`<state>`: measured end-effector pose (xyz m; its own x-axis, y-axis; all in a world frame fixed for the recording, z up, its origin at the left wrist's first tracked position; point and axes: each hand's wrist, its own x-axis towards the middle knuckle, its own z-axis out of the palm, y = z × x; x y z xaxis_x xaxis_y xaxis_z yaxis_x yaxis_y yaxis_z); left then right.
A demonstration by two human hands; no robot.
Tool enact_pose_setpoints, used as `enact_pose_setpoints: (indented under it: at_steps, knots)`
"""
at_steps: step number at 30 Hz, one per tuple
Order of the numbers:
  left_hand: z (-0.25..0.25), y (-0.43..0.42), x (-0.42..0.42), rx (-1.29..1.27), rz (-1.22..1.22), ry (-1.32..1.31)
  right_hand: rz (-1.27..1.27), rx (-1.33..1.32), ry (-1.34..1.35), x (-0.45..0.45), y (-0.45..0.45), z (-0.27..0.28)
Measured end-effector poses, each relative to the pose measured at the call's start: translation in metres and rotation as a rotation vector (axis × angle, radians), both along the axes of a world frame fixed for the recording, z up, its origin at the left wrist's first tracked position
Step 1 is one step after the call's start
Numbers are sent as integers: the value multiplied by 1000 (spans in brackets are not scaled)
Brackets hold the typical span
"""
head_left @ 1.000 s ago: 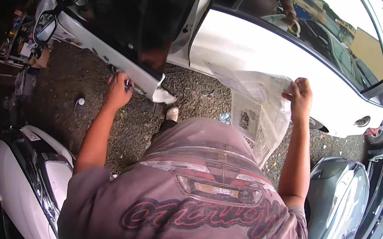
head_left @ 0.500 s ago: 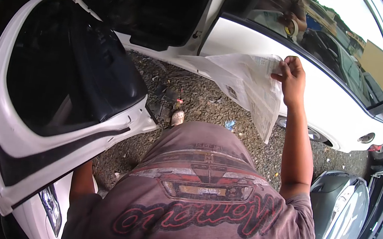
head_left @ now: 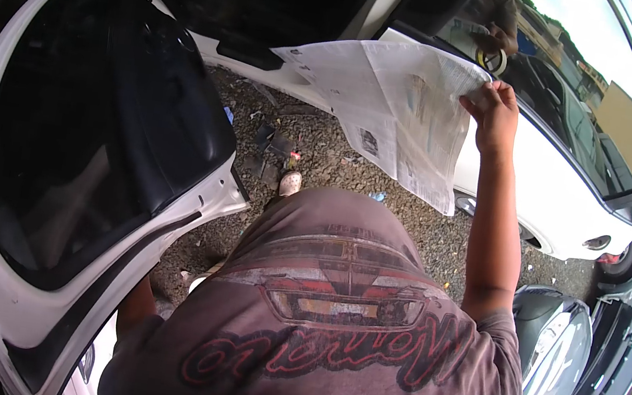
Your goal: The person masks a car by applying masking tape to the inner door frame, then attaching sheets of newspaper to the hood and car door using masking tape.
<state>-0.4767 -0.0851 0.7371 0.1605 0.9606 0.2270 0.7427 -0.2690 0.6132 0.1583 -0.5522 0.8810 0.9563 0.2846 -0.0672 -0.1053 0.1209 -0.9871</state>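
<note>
My right hand (head_left: 495, 116) is closed on the upper right corner of a newspaper sheet (head_left: 406, 101), thumb and fingers pinching its edge. The sheet spreads leftward from there, creased and partly see-through, in front of the white rear car door (head_left: 488, 177). Its upper edge lies along the bottom of the rear window. My left forearm (head_left: 137, 306) reaches down behind the open front door (head_left: 176, 214), which hides the hand. A tape roll (head_left: 491, 60) shows at the window glass; whether it is a reflection I cannot tell.
To the left the open front door, with dark glass and a black mirror-side panel, stands close to me. Gravel ground (head_left: 331, 147) with scattered debris lies below, and a shoe (head_left: 290, 183) shows there. A dark grey car (head_left: 554, 344) is at the lower right.
The newspaper sheet has opened out wider and flatter, and its left part has risen toward the window edge. My right hand has moved slightly up and right. The view has shifted a little.
</note>
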Motion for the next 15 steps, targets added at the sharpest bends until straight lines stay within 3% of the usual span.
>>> enact_pose_setpoints:
  at_steps: [5,9,12,15]
  knots:
    - [-68,-21,-12,-205,37,153,-30,3,49,6,-10,-2]
    - [-163,-75,-30,-664,-6,600,-57,28,89,2,-19,-4]
    - [-202,-133,-3,-1046,-337,974,-71,53,110,-6,-23,-2]
    - [-221,-165,73,-1050,-716,964,-41,58,128,-19,-28,5]
